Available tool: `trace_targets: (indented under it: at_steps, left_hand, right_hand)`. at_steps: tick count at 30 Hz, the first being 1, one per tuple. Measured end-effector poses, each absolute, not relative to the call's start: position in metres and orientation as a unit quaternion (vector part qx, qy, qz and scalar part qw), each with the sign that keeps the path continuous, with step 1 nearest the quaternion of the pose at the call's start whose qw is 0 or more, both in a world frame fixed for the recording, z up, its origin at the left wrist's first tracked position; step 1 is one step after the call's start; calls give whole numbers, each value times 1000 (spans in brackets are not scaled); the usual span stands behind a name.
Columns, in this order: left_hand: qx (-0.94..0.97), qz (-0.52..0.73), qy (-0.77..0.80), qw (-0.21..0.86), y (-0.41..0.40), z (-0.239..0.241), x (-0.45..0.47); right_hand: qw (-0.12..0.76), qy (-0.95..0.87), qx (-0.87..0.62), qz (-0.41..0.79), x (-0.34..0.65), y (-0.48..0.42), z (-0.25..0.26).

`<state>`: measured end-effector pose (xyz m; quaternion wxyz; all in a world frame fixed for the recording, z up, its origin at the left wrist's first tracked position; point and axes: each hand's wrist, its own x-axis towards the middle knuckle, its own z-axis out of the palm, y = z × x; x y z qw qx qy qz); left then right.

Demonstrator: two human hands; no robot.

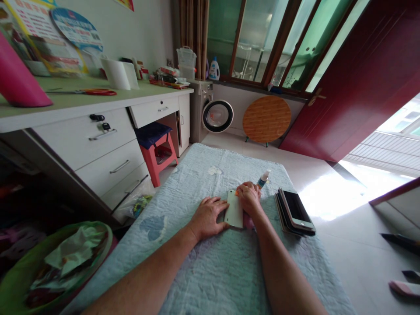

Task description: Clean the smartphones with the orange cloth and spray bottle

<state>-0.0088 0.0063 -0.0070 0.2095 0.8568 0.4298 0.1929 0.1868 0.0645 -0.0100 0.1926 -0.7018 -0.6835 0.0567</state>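
Note:
A smartphone (234, 211) with a pale back lies face down on the quilted cloth. Spread out at its left edge, my left hand (209, 217) touches it with fingertips and thumb. My right hand (250, 197) is closed over the phone's upper right side. A bit of a small orange thing (236, 192) shows at its fingertips; the rest is hidden, so its kind is unclear. Just beyond that hand stands a small spray bottle (263, 178) with a white cap. A stack of phones (295, 211) lies to the right, the top one white with a dark screen.
The light blue quilted cloth (210, 267) covers the surface. A green bin (105, 245) with crumpled paper stands at lower left. Along the left runs a desk (157, 94) with drawers, a red stool (160, 157) by it. Behind are a washing machine (198, 109) and a round wooden tabletop (267, 118).

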Motion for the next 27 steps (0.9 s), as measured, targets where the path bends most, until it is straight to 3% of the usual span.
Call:
trace_targets:
  at_steps: [9, 27]
  left_hand:
    - [858, 198, 427, 205, 5, -5, -8]
    - [853, 188, 442, 205, 4, -4, -7]
  right_hand:
    - [183, -721, -659, 115, 167, 68, -6]
    - [196, -705, -676, 88, 179, 68, -12]
